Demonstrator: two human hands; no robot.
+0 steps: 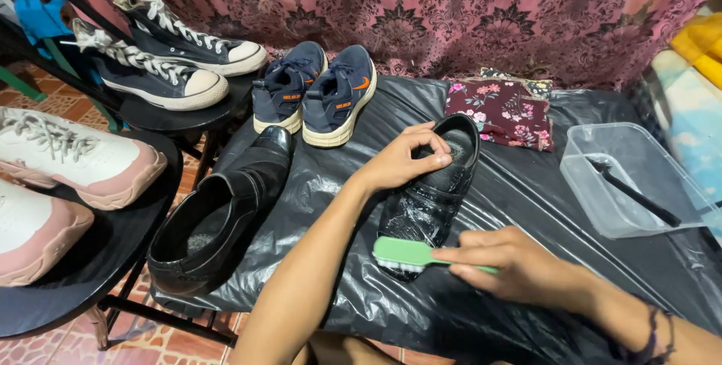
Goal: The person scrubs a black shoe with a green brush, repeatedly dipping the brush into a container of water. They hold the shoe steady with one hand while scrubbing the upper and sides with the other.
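the left hand (402, 158) rests at the heel opening of a black leather shoe (432, 196) near the middle of the frame, its fingers curled over the rim and pinning the shoe down on the bench (526, 184), which is covered in black plastic sheet. the right hand (511, 263), lower right of centre, has its fingers closed around the handle of a green brush (410, 253), whose white bristles touch the toe of that shoe. the toe looks wet and streaked, so this reads as the scrubbing step, with the toe being worked. going on along the shoe would call for a firm hold at the heel while the brush travels up the side, and likely for turning the shoe.

the matching black shoe (218, 218) lies just left of the forearm, near enough to be nudged by the elbow. a pair of navy sneakers with orange marks (316, 94) stands beyond it, against the patterned pink cloth. at upper left two navy canvas sneakers (165, 53) sit on a round black stool, and white and pink sneakers (71, 158) lie on another at the left edge. a folded floral cloth (508, 113) lies above the shoe. at right a clear plastic tub (628, 180) holds a dark brush; it stands apart from the right hand.
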